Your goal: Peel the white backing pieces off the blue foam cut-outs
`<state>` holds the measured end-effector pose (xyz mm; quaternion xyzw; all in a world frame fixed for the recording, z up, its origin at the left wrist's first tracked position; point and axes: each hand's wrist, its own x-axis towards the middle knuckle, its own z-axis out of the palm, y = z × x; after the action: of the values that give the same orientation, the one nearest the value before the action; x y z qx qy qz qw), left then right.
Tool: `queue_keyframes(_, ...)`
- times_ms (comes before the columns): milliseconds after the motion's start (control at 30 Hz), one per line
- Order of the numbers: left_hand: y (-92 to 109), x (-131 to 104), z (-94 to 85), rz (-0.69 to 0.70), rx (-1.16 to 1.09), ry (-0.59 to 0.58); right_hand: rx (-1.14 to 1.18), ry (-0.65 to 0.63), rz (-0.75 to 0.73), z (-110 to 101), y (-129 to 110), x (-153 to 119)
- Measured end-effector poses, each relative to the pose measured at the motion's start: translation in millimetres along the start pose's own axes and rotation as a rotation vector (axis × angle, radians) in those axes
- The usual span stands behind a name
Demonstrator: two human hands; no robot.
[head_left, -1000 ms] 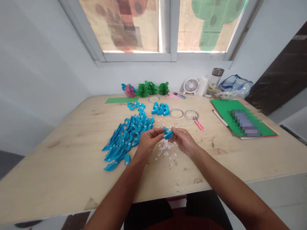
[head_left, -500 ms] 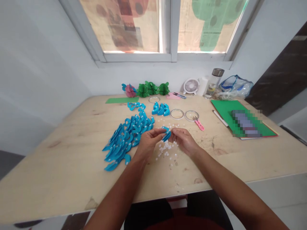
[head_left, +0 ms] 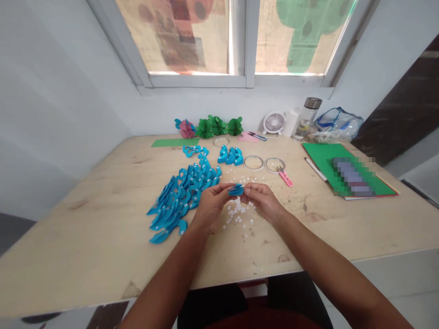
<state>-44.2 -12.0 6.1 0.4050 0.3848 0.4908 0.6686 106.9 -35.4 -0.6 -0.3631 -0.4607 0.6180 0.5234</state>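
Observation:
A small stack of folded blue paper pieces [head_left: 236, 190] is held between my two hands, above the middle of the table. My left hand [head_left: 213, 201] pinches its left end between thumb and fingers. At its right end, the fingertips of my right hand [head_left: 262, 199] are closed on the paper. Small white paper bits [head_left: 238, 211] lie scattered under and around my hands. Left of my left hand spreads a big pile of blue paper cutouts [head_left: 181, 196], many with white squares on them. Beyond my hands stand several folded blue pieces [head_left: 230, 156].
Tape rolls [head_left: 253, 163] and pink thread snips [head_left: 284, 177] lie beyond my right hand. Along the wall are green paper figures [head_left: 216, 126], a small fan [head_left: 274, 123], a bottle [head_left: 306, 119] and a plastic bag [head_left: 339, 123]. Green sheets [head_left: 317, 153] lie at right.
The blue paper stack has turned in my fingers, from upright and tilted to lying more level. My hands have barely shifted otherwise.

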Motion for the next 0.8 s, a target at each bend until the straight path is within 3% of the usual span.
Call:
queue_keyframes(467,0.6,-1.9,2.3,-0.016,-0.022,0.033,-0.075,0.055,0.029,-1.1,6.7,3.5)
queue_keyframes(800,0.7,-1.6,1.2,-0.024,0.003,0.023,-0.453,0.080,-0.090,-2.0,5.6,3.1)
